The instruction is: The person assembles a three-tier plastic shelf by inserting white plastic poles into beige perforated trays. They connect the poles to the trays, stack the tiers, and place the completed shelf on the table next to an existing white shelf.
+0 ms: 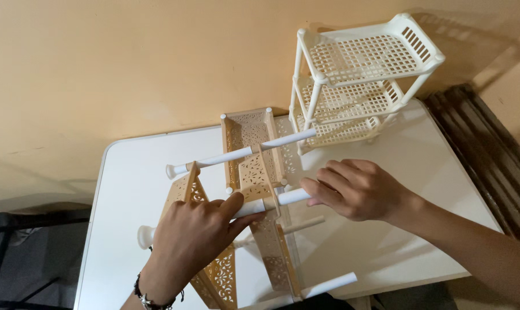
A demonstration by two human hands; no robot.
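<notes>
A tan plastic shelf rack (254,172) with lace-pattern trays lies on its side on the white table (133,172). White poles run through its trays. My left hand (194,235) rests on the lower-left tray, thumb pressed against one white pole (254,205). My right hand (357,188) grips the same pole on the other side of the middle tray. Another long white pole (237,154) crosses above, and a third pole (329,285) sticks out near the table's front edge.
A white three-tier plastic rack (357,80) stands upright at the table's back right, against the tan wall. A dark slatted object (490,155) sits to the right of the table. Dark furniture lies at the lower left.
</notes>
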